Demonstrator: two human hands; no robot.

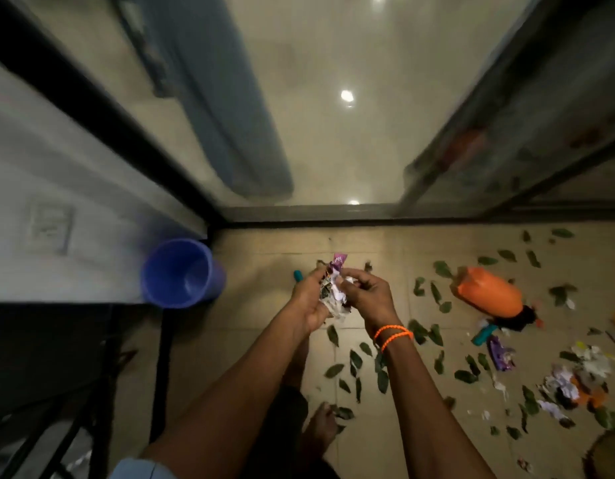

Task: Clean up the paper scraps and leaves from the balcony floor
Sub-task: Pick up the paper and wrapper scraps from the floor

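Grip: both hands closed on one bundle of scraps (328, 292), held at mid-frame above the floor. Left hand (307, 300) cups the bundle from below and from the left side, fingers curled round it. Right hand (363, 293) pinches it from the right; two orange bands (392, 335) sit on that wrist. The bundle holds crumpled white paper, dark bits and a purple wrapper sticking out at the top; the print on the wrapper is too blurred to read.

Floor (375, 252): beige tiles. Green leaves (355, 359) lie scattered below the hands and out to the right. A pile of paper scraps (563, 382) lies at far right, and a purple wrapper (501, 352) near it. An orange bottle (487, 293) lies on its side, right of the hands.

A blue bucket (181, 273) stands left of the hands, against the wall corner, mouth open.
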